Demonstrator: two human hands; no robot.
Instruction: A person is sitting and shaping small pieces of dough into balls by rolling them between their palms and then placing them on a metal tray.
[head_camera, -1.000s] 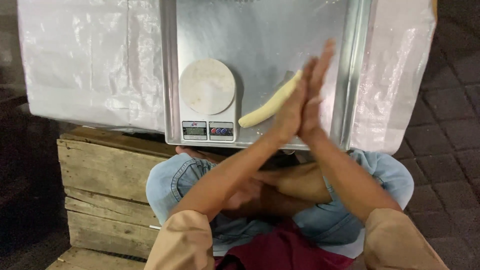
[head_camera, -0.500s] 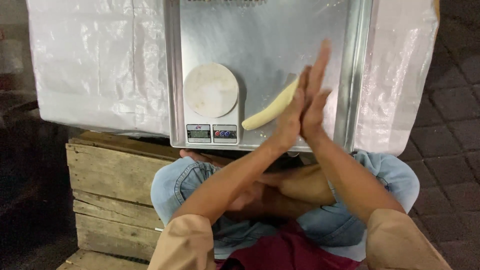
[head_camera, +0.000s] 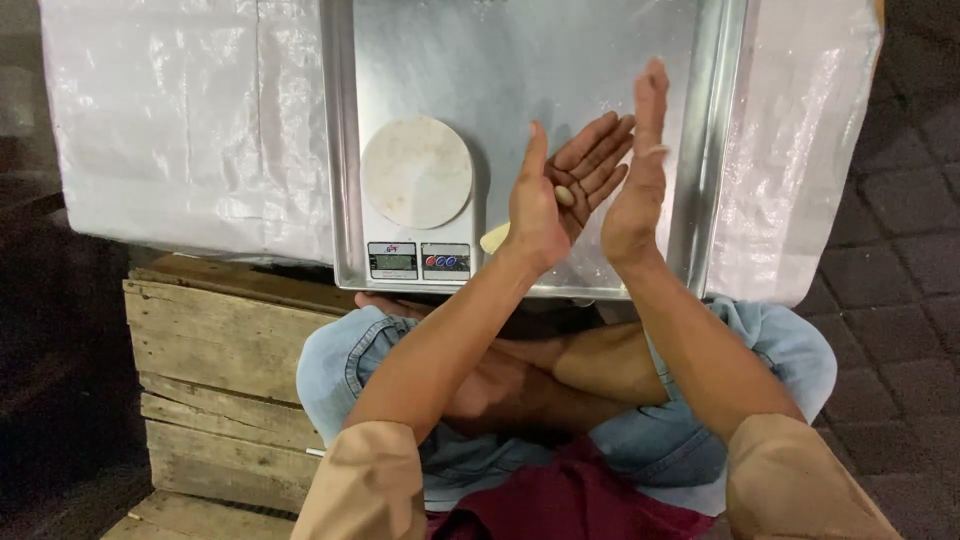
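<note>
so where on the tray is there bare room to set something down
The tray is bare across the far strip beyond the scale and the hands. The near right is crowded: left hand holds dough, right hand beside it.

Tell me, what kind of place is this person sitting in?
Probably an outdoor, street-side spot for making food. The ground is paving bricks, the person sits on a wooden crate, and the left hand holds dough over a metal tray with a kitchen scale.
</note>
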